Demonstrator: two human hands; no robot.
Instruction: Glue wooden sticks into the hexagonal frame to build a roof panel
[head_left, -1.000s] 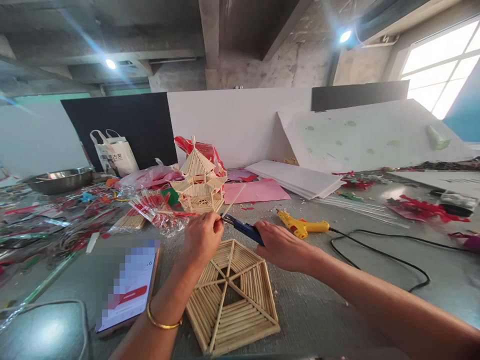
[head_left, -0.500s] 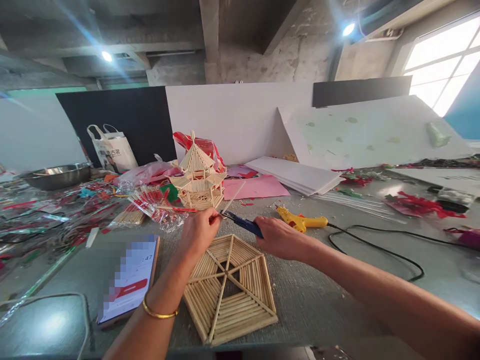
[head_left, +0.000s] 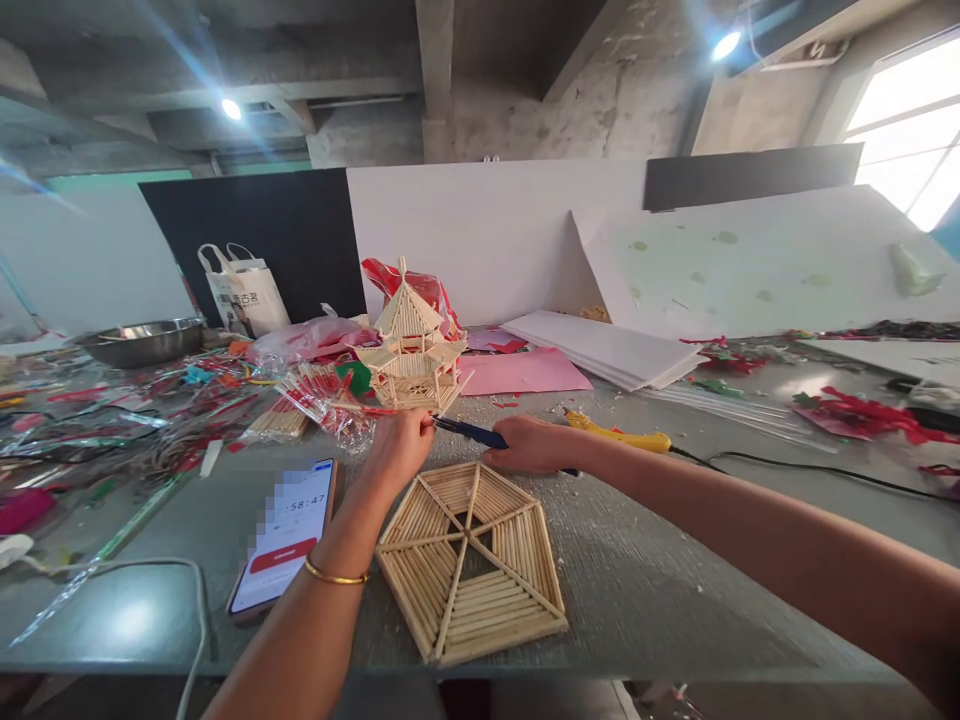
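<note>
In the head view, the left hand (head_left: 403, 442) is in the middle, with its grip closed on a thin stick (head_left: 465, 383), which points up and to the right in front of the small wooden pavilion (head_left: 410, 345). The right hand (head_left: 531, 443) has its grip closed around the dark blue handles of the pliers (head_left: 480, 434). The tips of the pliers are just beside the left fingers; whether they touch the stick, I cannot tell.

Nearer than the hands, the hexagonal panel of sticks (head_left: 501, 606) lies flat on the grey surface (head_left: 675, 610). Its nearest corner is close to the front edge of the surface, but it does not pass over it. To the right of the panel, a wide stretch of the surface, with small crumbs on it, continues under the right forearm. On the left the room is narrow: the left forearm passes between the panel and the phone (head_left: 291, 535). Behind the right forearm lies the yellow glue gun (head_left: 630, 437), partly hidden. Beyond the hands, the pavilion and the pink sheet (head_left: 529, 372) limit the room.
</note>
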